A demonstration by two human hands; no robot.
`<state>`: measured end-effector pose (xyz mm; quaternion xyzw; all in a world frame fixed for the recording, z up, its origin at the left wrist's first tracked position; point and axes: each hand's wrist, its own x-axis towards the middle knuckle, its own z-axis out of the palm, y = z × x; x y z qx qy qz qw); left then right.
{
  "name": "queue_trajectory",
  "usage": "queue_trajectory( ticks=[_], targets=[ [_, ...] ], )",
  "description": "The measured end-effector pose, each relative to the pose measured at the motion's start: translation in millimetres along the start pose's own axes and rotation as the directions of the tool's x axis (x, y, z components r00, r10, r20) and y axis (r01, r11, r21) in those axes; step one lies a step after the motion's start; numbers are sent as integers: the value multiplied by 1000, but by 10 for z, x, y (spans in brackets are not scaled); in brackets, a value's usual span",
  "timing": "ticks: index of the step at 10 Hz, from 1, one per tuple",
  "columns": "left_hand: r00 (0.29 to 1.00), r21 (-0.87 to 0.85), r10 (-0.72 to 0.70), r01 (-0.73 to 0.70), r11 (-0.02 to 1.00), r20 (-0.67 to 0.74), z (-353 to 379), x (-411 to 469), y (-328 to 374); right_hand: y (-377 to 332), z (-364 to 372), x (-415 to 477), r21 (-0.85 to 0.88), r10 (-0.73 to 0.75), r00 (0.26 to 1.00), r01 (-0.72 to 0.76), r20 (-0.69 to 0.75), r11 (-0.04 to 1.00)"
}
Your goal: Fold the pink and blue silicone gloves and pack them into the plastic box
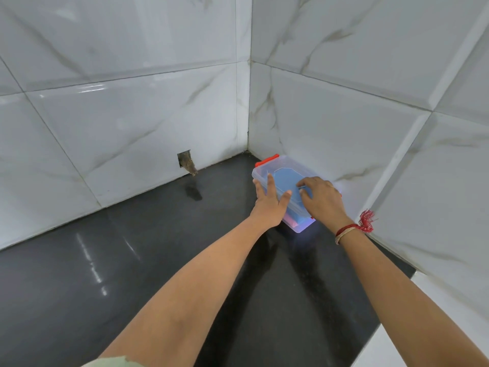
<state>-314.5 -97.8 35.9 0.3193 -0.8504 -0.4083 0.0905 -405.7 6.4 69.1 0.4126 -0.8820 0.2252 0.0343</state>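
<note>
The clear rectangular plastic box (288,189) with red clips sits lidded on the glossy black stone worktop (132,260), near the corner of the white marble-look wall tiles (119,102). Through the lid shows the folded blue silicone glove (287,181); a strip of the pink silicone glove (289,220) shows at the near end. The left hand (270,205) lies spread flat against the box's left side, the right hand (321,198) rests open on the lid, neither gripping. The box looks light and smooth, likely to slide on this polished surface; holding both long sides seems safest.
</note>
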Motion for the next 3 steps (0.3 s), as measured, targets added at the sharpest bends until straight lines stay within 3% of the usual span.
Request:
queue_trajectory(
  ticks=[1,3],
  targets=[
    [999,109,34,-35,993,8,-137,-66,-100,-6,-18,24,31,27,999,-29,43,999],
    [950,398,126,-3,917,-284,-982,-308,-264,-376,-178,88,105,-108,994,111,-32,988]
  ],
)
